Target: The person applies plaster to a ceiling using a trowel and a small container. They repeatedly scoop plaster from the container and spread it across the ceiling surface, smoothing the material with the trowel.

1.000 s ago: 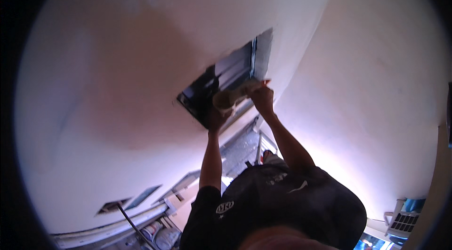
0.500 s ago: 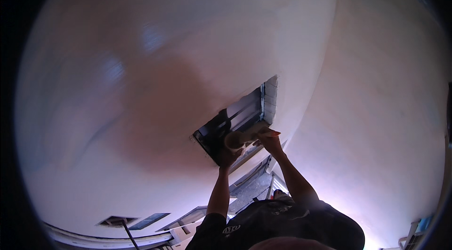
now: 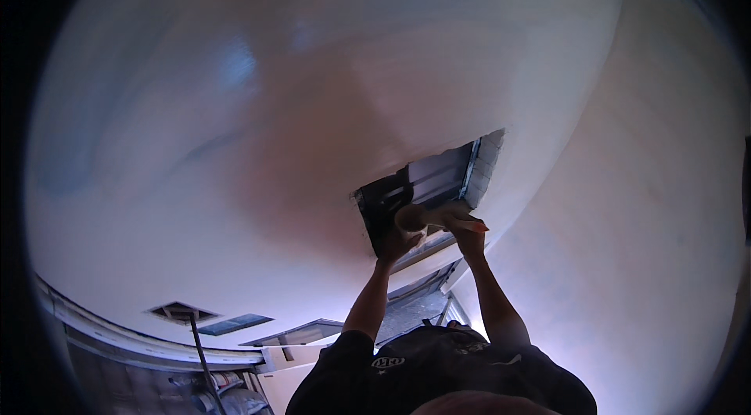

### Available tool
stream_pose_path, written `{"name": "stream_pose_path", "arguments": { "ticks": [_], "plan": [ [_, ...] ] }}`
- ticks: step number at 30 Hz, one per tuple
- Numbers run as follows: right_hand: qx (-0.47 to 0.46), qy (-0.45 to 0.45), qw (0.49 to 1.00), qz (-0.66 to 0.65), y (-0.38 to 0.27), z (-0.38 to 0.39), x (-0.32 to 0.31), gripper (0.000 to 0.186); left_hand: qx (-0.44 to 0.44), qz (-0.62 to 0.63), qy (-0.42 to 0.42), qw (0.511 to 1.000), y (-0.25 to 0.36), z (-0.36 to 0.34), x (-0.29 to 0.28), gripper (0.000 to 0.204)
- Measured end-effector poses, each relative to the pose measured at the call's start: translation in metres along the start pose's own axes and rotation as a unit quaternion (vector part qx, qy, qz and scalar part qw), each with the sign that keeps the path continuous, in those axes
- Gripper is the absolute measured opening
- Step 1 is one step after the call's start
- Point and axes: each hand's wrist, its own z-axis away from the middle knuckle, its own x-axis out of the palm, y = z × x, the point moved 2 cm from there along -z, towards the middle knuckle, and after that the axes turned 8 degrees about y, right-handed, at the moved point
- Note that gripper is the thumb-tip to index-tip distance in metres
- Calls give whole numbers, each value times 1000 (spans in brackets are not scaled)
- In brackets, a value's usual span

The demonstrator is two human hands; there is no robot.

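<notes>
Overall exposure is low. The strongest illumination is at the lower right, where the smooth off-white right-hand wall (image 3: 563,329) shows a violet-white glow. The smooth pale left-hand wall (image 3: 172,235) carries a broad, soft-edged, reddish-brown shadow (image 3: 321,157) and, at upper left, a bluish glare spot (image 3: 237,61). The bare fingers (image 3: 413,240) and the round brown object (image 3: 410,218) are dark and soft; fine detail is not resolved. The black short-sleeved shirt (image 3: 446,372) is underexposed. Fisheye distortion bends the long white moulding (image 3: 141,343) at lower left. Black vignetting fills the corners.
</notes>
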Motion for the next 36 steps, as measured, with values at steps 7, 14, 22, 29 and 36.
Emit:
{"name": "stream_pose_path", "arguments": {
  "ticks": [7,14,22,29,36],
  "plan": [
    [-37,73,991,-103,-63,-9,-15,24,-24,-56,-24,998,-24,7,11,81],
    [-220,22,964,-146,-255,-37,8,27,5,-51,-24,998,3,1,3,81],
    [-524,-49,849,-52,-390,-83,71,25,10,-22,-6,1000,7,-2,-6,78],
    [-420,27,903,-91,-335,-167,-42,24,4,-24,2,1000,17,-3,-5,74],
    [-380,183,905,-46,-326,-185,-131,31,-7,-19,-14,1000,25,-1,-8,70]
  ]
}}
